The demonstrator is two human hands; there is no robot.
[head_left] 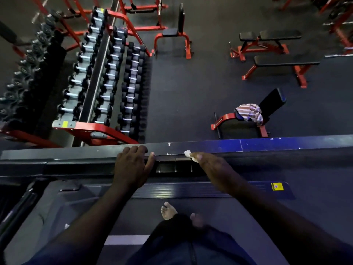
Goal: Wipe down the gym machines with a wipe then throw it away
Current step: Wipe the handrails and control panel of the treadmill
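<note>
I look down at a treadmill's dark console bar point(248, 145), which runs across the middle of the view. My right hand point(210, 162) presses a small white wipe point(189, 154) against the bar's near edge; only a bit of the wipe shows past my fingertips. My left hand point(133, 165) rests on the bar just to the left, fingers curled over its top, holding no object. The treadmill belt point(133, 213) lies below, with my bare feet on it.
Beyond the bar a long red dumbbell rack point(107, 77) stands at the left. Red benches point(275, 60) sit at the back right. A nearer bench point(267, 109) has a striped towel point(249, 111) draped on it. Dark floor lies between them.
</note>
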